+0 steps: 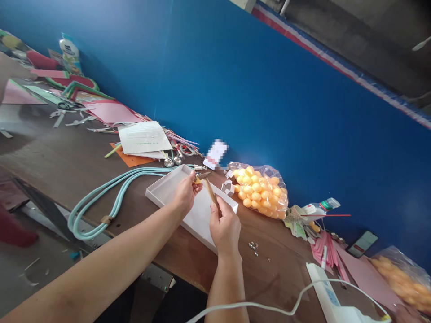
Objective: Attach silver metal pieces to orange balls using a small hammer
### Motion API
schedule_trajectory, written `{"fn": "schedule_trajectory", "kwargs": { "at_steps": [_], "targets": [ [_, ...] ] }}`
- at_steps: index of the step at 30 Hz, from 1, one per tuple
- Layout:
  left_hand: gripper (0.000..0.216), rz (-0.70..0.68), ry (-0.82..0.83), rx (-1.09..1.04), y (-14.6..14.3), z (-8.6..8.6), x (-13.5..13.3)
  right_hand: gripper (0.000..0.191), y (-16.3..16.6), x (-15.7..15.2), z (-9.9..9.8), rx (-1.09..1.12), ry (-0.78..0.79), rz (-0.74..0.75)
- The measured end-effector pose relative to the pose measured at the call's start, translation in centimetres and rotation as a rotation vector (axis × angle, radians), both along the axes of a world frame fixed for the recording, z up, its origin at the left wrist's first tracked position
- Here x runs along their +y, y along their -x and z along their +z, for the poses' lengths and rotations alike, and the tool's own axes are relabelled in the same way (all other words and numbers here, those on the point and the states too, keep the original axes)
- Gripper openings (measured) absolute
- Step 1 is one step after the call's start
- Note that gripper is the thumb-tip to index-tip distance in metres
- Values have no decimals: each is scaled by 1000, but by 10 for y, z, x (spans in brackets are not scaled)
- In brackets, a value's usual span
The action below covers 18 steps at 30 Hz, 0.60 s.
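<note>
Over a shallow white box [164,185], my two hands work close together. My right hand [226,226] is closed around the wooden handle of what looks like a small hammer [211,190]; its dark, narrow metal head reaches my left fingertips. My left hand [185,194] pinches a small yellow piece [198,181], partly covered by the fingers, so its kind is unclear. Just behind the box rim run pale blue cords [116,190], looped and bound together. Several small shiny metal bits [253,247] lie on the table right of my right wrist.
A clear bag of orange balls [257,190] stands behind the box. Papers [144,138] and round silver bells [173,161] lie back left. At right are a phone [362,243], a white power strip [325,291] and its cable. Another person's hand [13,67] shows far left.
</note>
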<state>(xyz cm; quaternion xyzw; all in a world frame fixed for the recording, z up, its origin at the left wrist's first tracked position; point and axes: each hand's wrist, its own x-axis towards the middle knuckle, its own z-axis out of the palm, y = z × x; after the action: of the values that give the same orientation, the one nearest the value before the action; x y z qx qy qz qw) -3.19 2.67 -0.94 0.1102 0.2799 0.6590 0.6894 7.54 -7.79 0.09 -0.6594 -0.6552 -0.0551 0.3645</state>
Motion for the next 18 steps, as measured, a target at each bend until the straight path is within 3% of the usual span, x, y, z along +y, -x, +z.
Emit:
{"fn": "schedule_trajectory", "kwargs": {
  "at_steps": [18],
  "targets": [
    [39,1,-39,131,-2,-5,-1,36,1,0,1,33,-11,17]
  ]
}}
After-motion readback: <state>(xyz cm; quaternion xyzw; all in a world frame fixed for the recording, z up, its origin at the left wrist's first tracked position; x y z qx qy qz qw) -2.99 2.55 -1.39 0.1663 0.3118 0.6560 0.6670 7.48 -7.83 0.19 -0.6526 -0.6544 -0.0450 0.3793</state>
